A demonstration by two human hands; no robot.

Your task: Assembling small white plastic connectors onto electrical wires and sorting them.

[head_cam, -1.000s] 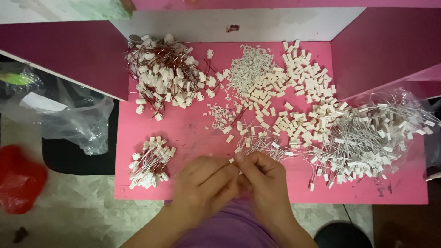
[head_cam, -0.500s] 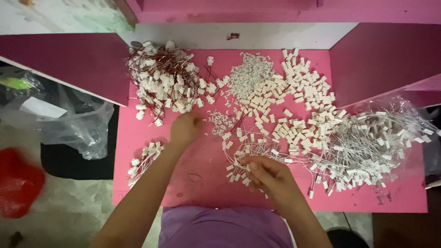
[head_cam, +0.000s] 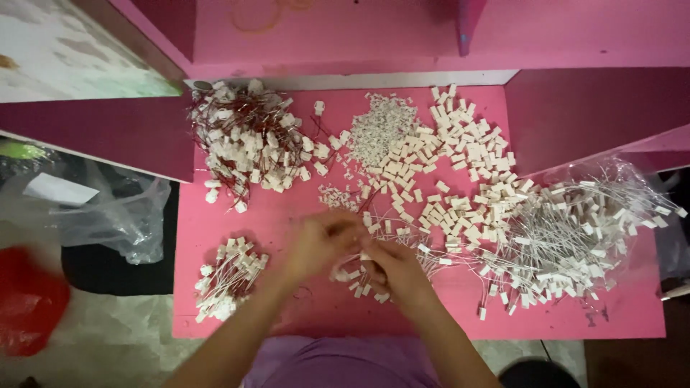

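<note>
Over the near middle of the pink table [head_cam: 302, 316], my left hand [head_cam: 321, 243] and my right hand [head_cam: 393, 267] meet. Between their fingers is a small white plastic connector with thin white wires [head_cam: 350, 269]. The left hand is blurred. Loose white connectors [head_cam: 366, 289] lie just below the hands. To the right spreads a large pile of white-wired connectors [head_cam: 568, 248]. A small bundle of finished white-wired pieces [head_cam: 228, 276] lies at the near left.
A heap of red-wired connectors [head_cam: 248, 147] sits at the far left. Small white parts [head_cam: 384, 129] and white blocks [head_cam: 460, 154] fill the far middle. A clear plastic bag [head_cam: 108, 215] and a red object [head_cam: 29, 302] lie on the floor left of the table.
My left hand has come back from the far left pile to meet the right hand near the table's front. The view has shifted a little.
</note>
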